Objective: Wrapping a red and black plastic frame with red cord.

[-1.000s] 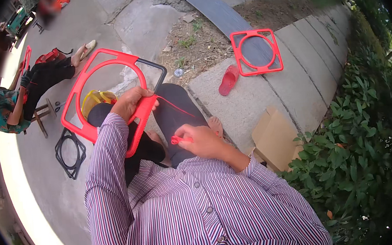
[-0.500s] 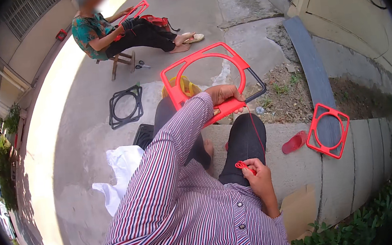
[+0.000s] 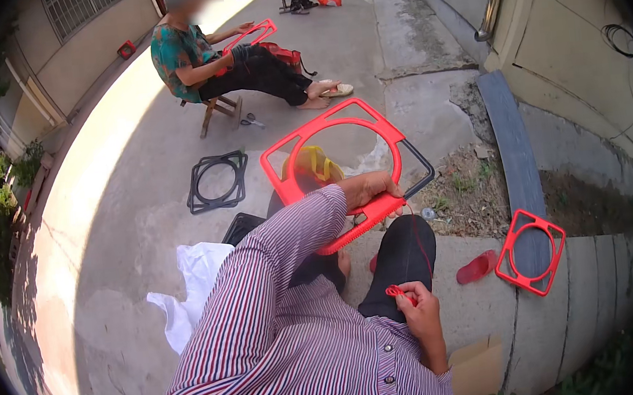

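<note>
My left hand [image 3: 369, 188] grips a red plastic frame [image 3: 381, 129] by its lower right corner, above my knees. The frame has a big round opening, and a black strip [image 3: 423, 163] covers its right edge. Small teeth run along its lower edge. My right hand [image 3: 424, 318] is closed on a looped bundle of red cord [image 3: 396, 291] over my right thigh. From that bundle a thin strand of cord runs up to the frame's corner by my left hand. My left fingertips are partly hidden behind the frame.
Ahead, a person [image 3: 185, 58] on a wooden stool holds another red frame. Scissors [image 3: 251, 121], black frames [image 3: 196, 201], a yellow bag [image 3: 319, 164] and white cloth [image 3: 197, 289] lie around. At right are a red slipper [image 3: 477, 267], a red frame [image 3: 521, 284] and a grey plank [image 3: 511, 141].
The view has tilted up, so the surroundings sit lower in the picture. Both hands keep their holds on the frame and the cord bundle, with little other movement.
</note>
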`<state>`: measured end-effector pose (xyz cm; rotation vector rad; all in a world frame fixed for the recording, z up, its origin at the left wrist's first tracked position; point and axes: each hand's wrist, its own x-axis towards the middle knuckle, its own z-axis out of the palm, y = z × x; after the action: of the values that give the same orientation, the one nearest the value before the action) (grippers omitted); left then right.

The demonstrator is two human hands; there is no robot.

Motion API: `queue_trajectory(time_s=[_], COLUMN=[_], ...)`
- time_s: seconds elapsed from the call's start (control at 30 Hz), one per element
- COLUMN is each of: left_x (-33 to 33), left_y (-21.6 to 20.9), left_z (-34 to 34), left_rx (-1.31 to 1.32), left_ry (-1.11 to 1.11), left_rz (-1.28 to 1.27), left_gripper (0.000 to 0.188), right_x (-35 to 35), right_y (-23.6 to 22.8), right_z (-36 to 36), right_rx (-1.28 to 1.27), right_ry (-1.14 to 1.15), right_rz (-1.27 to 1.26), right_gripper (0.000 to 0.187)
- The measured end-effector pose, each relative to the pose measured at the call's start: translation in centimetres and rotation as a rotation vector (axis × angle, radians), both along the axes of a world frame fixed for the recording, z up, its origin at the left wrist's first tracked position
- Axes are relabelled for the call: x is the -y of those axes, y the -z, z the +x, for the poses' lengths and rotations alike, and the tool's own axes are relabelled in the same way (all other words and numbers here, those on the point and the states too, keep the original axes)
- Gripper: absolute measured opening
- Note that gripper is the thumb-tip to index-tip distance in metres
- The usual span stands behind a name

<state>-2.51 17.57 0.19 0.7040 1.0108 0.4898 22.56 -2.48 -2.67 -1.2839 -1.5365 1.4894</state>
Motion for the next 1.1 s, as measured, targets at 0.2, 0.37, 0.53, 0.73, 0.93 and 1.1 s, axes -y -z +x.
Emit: queue_trajectory(time_s=[0.2, 0.37, 0.53, 0.73, 0.93, 1.1], left_x=[10.5, 16.0, 15.2, 13.7, 15.2, 14.6], left_y=[-0.3, -2.1, -3.0, -3.7, -1.0, -0.6], left_z=[1.0, 2.2, 1.7, 3.4, 4.0, 4.2], left_rx=[0.161, 0.301, 0.354, 0.386, 0.422, 0.424], left_ry=[-0.127, -0.217, -0.256, -0.292, -0.33, -0.345], left_rz=[-0.144, -0.128, -0.131, -0.126, -0.134, -0.175], left_gripper=[0.012, 0.009, 0.012, 0.014, 0.013, 0.014], right_x=[-0.9, -5.1, -7.1, -8.1, -7.9, -8.7], right_y=[-2.5, -0.4, -4.9, -4.8, -4.2, -3.1], right_z=[-0.6, -3.7, -5.3, -5.2, -6.0, -4.3], right_rx=[0.098, -0.025, -0.428, -0.74, -0.593, -0.24], right_ry=[-0.161, -0.049, 0.037, 0.028, 0.097, 0.131], right_rz=[0.336, 0.25, -0.06, -0.057, -0.016, 0.031], right_gripper=[0.017, 0.027, 0.054, 0.071, 0.051, 0.023])
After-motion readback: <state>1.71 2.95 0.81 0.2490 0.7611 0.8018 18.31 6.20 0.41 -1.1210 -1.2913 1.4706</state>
